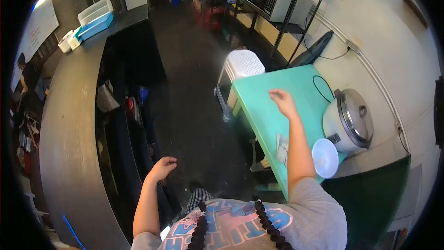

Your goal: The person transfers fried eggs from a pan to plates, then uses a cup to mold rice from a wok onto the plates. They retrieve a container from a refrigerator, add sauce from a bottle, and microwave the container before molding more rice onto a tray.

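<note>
Head view showed a green counter (263, 106) bearing a rice cooker (349, 120), white lid (325, 157) and crumpled cloth (281, 148). The right hand (283, 102) hovered over it, fingers bunched and empty; the left hand (163, 166) hung loosely curled beside a dark bar. Shirt (240, 217) lettering was unreadable.

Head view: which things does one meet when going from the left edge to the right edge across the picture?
grey counter → left hand → white stool → right hand → rice cooker
</note>
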Available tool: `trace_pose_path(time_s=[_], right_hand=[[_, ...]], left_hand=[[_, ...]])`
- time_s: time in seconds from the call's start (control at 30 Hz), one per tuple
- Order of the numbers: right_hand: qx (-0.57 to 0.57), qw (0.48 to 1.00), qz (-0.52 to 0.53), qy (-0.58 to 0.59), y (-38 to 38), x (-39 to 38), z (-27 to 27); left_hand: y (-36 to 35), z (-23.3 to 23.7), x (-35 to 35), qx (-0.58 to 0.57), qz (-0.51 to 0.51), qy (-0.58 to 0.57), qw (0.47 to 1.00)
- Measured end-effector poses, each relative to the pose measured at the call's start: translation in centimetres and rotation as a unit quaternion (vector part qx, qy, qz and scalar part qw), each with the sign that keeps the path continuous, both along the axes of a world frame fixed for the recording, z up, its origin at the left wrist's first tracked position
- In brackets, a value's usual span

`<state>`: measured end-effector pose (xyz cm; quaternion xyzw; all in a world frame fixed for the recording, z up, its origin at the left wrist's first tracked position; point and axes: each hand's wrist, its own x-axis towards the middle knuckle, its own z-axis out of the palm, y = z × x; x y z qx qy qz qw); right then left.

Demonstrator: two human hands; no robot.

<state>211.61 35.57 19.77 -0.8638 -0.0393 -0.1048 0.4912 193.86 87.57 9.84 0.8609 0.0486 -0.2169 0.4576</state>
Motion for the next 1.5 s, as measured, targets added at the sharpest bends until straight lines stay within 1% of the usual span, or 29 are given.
trace_pose_path(time_s=[0.1,0.17,0.2,0.23,0.27,0.3,0.37,0.4,0.43,0.47,0.5,0.57,0.6,0.63,0.7,0.8,0.83,0.9,0.93,0.97,1.0,1.03,1.1,1.13,1.2,1.3,1.37,1.43,1.5], right_hand=[[0.015,0.998,0.019,-0.052,-1.3,11.8,3.0],[0.027,0.997,0.019,-0.067,-1.4,17.9,6.8],[-0.022,0.998,-0.011,-0.066,-1.4,20.3,8.4],[-0.071,0.994,-0.043,-0.066,-1.4,22.6,10.2],[-0.115,0.988,-0.069,-0.079,-1.5,25.1,12.5],[-0.159,0.979,-0.093,-0.084,-1.7,27.6,14.0],[-0.159,0.972,-0.136,-0.104,-3.0,33.6,16.3],[-0.144,0.974,-0.127,-0.120,-4.2,36.8,17.0],[-0.127,0.976,-0.119,-0.129,-5.7,39.8,17.0],[-0.150,0.970,-0.148,-0.120,-6.1,42.4,17.7],[-0.173,0.963,-0.176,-0.113,-6.2,44.7,18.8],[-0.221,0.946,-0.206,-0.114,-6.7,48.8,21.0],[-0.255,0.931,-0.234,-0.114,-7.0,50.9,22.0],[-0.303,0.910,-0.257,-0.120,-7.5,53.2,23.0],[-0.306,0.900,-0.285,-0.126,-8.1,57.8,24.7],[-0.323,0.885,-0.310,-0.130,-10.4,65.5,26.7],[-0.320,0.887,-0.306,-0.130,-11.8,68.5,27.1],[-0.349,0.863,-0.323,-0.174,-14.9,74.3,27.5],[-0.361,0.852,-0.343,-0.159,-16.2,77.3,27.8],[-0.360,0.854,-0.342,-0.154,-17.4,79.9,27.7],[-0.322,0.867,-0.353,-0.143,-17.9,81.9,27.8],[-0.284,0.877,-0.364,-0.134,-18.5,83.9,28.1],[-0.299,0.864,-0.388,-0.117,-19.0,87.1,28.3],[-0.293,0.860,-0.405,-0.100,-19.0,87.4,28.6],[-0.282,0.850,-0.438,-0.083,-19.8,89.4,28.8],[-0.305,0.805,-0.506,-0.059,-22.4,91.2,29.3],[-0.390,0.797,-0.448,-0.108,-23.5,90.7,29.0],[-0.393,0.767,-0.467,-0.197,-22.7,89.8,28.4],[-0.445,0.747,-0.443,-0.217,-19.6,86.7,28.3]], left_hand=[[3.1,0.7,5.9,-0.035,-0.021,0.028,0.999],[4.9,1.3,10.5,-0.029,-0.039,0.037,0.998],[6.2,0.2,12.6,-0.039,-0.047,0.036,0.997],[6.7,1.2,15.7,-0.051,-0.058,0.032,0.996],[7.0,2.5,18.5,-0.027,-0.062,0.036,0.997],[7.6,2.6,21.5,0.008,-0.072,0.008,0.997],[7.9,2.4,27.9,0.031,-0.084,0.029,0.996],[7.7,2.9,31.0,0.031,-0.093,0.033,0.995],[7.1,3.5,33.8,0.040,-0.129,0.015,0.991],[6.3,4.2,37.2,0.046,-0.165,-0.007,0.985],[5.6,4.7,40.2,0.047,-0.172,-0.003,0.984],[3.7,5.6,45.8,0.024,-0.226,-0.078,0.971],[2.9,5.4,48.8,0.014,-0.251,-0.086,0.964],[1.9,5.7,51.3,0.015,-0.254,-0.083,0.963],[-0.3,6.3,56.3,-0.001,-0.280,-0.108,0.954],[-2.7,6.5,63.3,-0.015,-0.310,-0.103,0.945],[-3.5,7.5,65.4,-0.012,-0.306,-0.102,0.946],[-5.1,9.5,69.2,-0.041,-0.284,-0.072,0.955],[-5.8,10.1,71.5,-0.040,-0.282,-0.072,0.956],[-6.3,10.5,73.3,-0.052,-0.277,-0.117,0.952],[-7.0,11.0,75.1,-0.066,-0.272,-0.163,0.946],[-7.7,11.6,76.9,-0.068,-0.273,-0.161,0.946],[-9.0,13.1,79.9,-0.109,-0.254,-0.203,0.939],[-9.3,13.3,80.8,-0.112,-0.260,-0.202,0.937],[-9.7,13.5,84.4,-0.148,-0.328,-0.211,0.909],[-10.7,13.0,89.6,-0.134,-0.391,-0.211,0.885],[-11.8,13.0,93.4,-0.149,-0.426,-0.204,0.869],[-13.7,13.3,96.6,-0.167,-0.464,-0.190,0.849],[-16.1,14.3,99.5,-0.161,-0.493,-0.228,0.824]])
